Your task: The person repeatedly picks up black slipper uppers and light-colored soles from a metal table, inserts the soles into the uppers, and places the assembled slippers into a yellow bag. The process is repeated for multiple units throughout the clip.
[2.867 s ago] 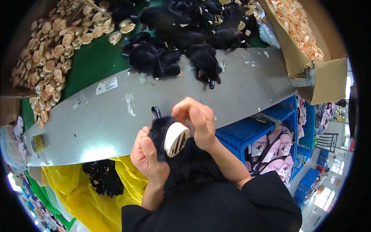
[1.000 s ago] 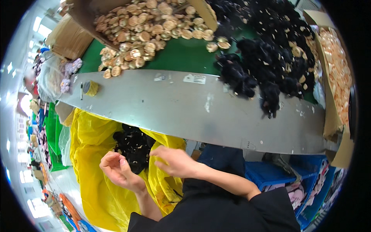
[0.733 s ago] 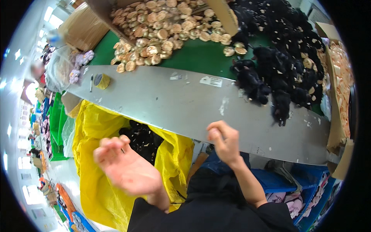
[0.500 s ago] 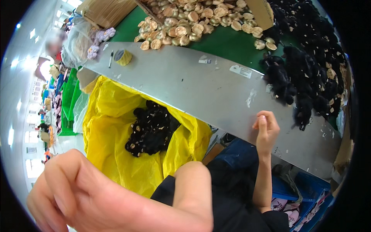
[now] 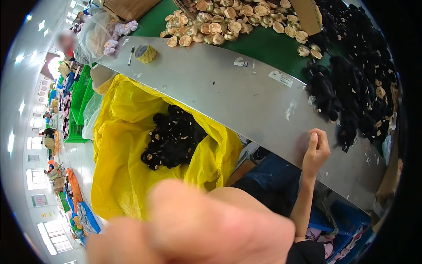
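Left hand (image 5: pixel 191 226) looming blurred at the near side, partly covering the yellow bag (image 5: pixel 116 176); cannot tell whether it is clenching or grasping. Right hand (image 5: pixel 316 154) showing at the metal table's (image 5: pixel 246 105) near edge, fingers bending toward the thumb; cannot tell if it is gripping anything. Black plush pieces (image 5: pixel 323 92) lying heaped at right, the closest just beyond the right hand; more lying inside the bag. Gold half-shells (image 5: pixel 215 28) spreading over the far green surface (image 5: pixel 268 48). Tape roll (image 5: pixel 145 53) and pen (image 5: pixel 131 56) lying far left.

Black furry pieces (image 5: pixel 176 143), flecked pale, lie heaped in the yellow bag (image 5: pixel 115 154); more crowd the table (image 5: pixel 250 103) at right
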`<state>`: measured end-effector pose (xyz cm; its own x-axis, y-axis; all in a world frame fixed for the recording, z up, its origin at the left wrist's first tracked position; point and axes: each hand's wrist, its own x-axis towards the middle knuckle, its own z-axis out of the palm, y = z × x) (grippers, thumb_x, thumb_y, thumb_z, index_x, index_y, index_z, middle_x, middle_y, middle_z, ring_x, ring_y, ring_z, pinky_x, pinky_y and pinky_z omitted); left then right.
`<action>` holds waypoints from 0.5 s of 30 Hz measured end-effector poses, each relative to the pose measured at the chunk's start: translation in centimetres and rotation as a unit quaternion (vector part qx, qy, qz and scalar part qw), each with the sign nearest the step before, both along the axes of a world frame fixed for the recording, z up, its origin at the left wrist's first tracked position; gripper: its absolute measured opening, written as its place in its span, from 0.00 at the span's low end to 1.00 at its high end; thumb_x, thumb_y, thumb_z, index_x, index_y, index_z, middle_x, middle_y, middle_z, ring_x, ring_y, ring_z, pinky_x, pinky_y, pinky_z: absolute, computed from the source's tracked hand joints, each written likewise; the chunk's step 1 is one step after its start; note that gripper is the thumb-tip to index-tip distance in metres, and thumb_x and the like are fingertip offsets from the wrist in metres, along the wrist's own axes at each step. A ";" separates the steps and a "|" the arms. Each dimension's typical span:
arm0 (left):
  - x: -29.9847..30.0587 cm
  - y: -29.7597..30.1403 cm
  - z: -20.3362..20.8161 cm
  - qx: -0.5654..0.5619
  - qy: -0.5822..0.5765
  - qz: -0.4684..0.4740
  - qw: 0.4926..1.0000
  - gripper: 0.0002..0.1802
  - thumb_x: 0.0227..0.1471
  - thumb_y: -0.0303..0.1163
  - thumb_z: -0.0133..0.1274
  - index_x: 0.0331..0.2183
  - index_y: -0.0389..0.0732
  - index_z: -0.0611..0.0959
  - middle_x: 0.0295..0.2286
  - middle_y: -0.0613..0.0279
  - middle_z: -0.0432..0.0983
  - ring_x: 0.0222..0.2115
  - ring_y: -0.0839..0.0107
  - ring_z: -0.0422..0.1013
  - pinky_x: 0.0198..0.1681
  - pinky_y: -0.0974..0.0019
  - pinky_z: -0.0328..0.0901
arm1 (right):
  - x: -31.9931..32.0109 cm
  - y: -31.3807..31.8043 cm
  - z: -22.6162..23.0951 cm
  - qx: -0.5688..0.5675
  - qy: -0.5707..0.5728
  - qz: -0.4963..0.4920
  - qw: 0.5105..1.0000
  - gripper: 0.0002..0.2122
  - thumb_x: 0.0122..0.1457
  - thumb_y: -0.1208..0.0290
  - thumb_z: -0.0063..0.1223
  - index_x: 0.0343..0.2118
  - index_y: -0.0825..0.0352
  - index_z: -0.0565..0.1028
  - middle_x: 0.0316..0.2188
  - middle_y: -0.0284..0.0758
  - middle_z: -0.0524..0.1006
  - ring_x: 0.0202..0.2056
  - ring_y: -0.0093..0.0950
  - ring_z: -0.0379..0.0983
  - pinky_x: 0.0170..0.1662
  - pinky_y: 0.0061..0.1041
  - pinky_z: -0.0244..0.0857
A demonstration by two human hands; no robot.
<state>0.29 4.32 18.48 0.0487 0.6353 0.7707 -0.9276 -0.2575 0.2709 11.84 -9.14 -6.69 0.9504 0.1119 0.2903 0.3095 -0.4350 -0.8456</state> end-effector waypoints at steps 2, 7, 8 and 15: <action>1.1 -0.2 -1.3 0.001 0.009 0.012 1.000 0.10 0.61 0.43 0.53 0.39 0.50 0.73 0.32 0.70 0.68 0.32 0.68 0.65 0.37 0.54 0.62 | 0.4 -1.3 0.1 -0.020 -0.014 -0.021 0.999 0.08 0.66 0.71 0.49 0.33 0.68 0.77 0.20 0.26 0.67 0.21 0.15 0.57 0.25 0.20 0.49; 4.5 1.9 -7.4 -0.094 0.061 0.096 0.989 0.17 0.58 0.48 0.54 0.39 0.47 0.71 0.32 0.62 0.68 0.28 0.66 0.66 0.34 0.58 0.62 | -0.7 -5.2 0.3 -0.066 -0.018 -0.050 0.996 0.08 0.68 0.71 0.48 0.33 0.68 0.75 0.22 0.26 0.66 0.23 0.14 0.56 0.25 0.20 0.50; 5.1 3.0 -8.4 -0.117 0.080 0.114 0.983 0.21 0.57 0.50 0.55 0.40 0.45 0.70 0.33 0.57 0.69 0.27 0.65 0.66 0.34 0.60 0.62 | -0.9 -5.5 0.6 -0.075 -0.009 -0.040 0.996 0.08 0.67 0.70 0.48 0.33 0.68 0.76 0.21 0.28 0.68 0.22 0.16 0.59 0.25 0.21 0.52; 12.7 26.2 -19.1 0.209 0.567 0.367 0.707 0.31 0.53 0.43 0.63 0.52 0.35 0.73 0.47 0.46 0.70 0.49 0.49 0.66 0.55 0.48 0.60 | -1.9 -7.4 0.8 -0.103 -0.052 -0.052 0.992 0.05 0.60 0.76 0.50 0.31 0.70 0.77 0.23 0.39 0.74 0.22 0.31 0.68 0.26 0.30 0.60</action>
<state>12.94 30.51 -0.61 0.5620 0.5383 0.6280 0.2503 -0.8344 0.4911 9.92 -16.58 -5.94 0.9256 0.0821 0.3694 0.3357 -0.6288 -0.7014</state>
